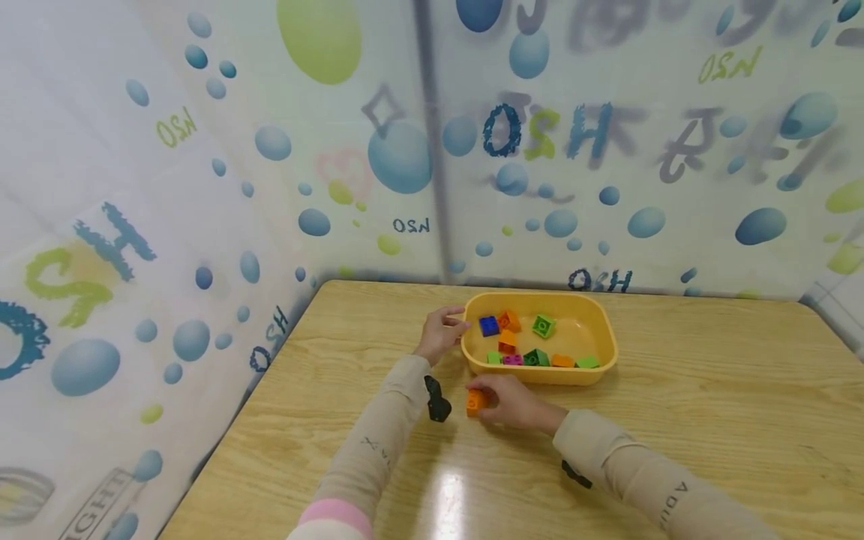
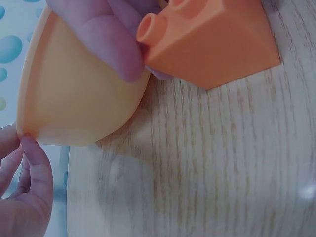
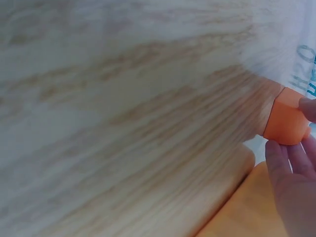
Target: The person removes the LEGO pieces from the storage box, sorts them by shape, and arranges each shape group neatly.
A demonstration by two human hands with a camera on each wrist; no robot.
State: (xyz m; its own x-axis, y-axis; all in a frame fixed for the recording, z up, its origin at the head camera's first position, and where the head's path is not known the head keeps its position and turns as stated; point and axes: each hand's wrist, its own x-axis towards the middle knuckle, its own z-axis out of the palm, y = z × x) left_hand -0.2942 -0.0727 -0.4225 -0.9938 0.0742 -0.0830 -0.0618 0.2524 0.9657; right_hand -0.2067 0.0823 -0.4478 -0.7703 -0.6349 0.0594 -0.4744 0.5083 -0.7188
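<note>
At the near left side of a yellow plastic tub, my left hand pinches the rim between thumb and fingers. In the left wrist view its fingertips meet over the tub's edge. Just in front of the tub, my right hand holds an orange toy building brick between thumb and fingers, close over the table. One face of this brick slopes and round studs show on top, seen from near in the left wrist view. The right wrist view shows the thumb and fingers on opposite sides of it.
Inside the tub lie several toy bricks: a blue one, a light green one, a dark green one, a pink one and some orange ones. The wooden table backs onto a wall curtain printed with bubbles.
</note>
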